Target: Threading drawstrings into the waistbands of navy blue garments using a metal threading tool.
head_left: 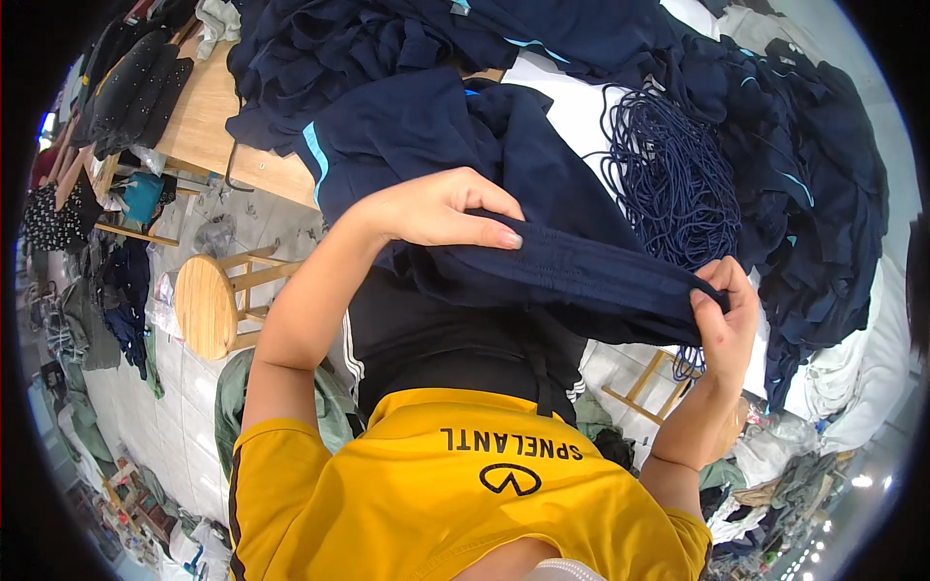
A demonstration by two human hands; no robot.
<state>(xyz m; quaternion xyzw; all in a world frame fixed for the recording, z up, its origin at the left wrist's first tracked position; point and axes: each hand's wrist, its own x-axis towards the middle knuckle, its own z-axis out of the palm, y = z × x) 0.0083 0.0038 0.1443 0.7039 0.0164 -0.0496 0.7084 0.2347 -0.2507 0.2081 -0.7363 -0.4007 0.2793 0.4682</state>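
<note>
A dark navy pair of trousers (407,136) lies from the table toward my lap, with a light blue strip near one edge. Its wide waistband (601,276) is stretched flat between my two hands. My left hand (441,208) pinches the band at its left part, thumb on top and fingers behind. At the band's right end, my right hand (727,315) grips it with thumb and curled fingers. Just beyond the band, near my right hand, is a big tangled bundle of navy cord (668,179).
More navy garments (814,194) are heaped on the right, others (329,58) at the back. The wooden table (208,107) shows at far left, with dark speckled items (140,92) on it. A round wooden stool (205,307) stands on the floor to my left.
</note>
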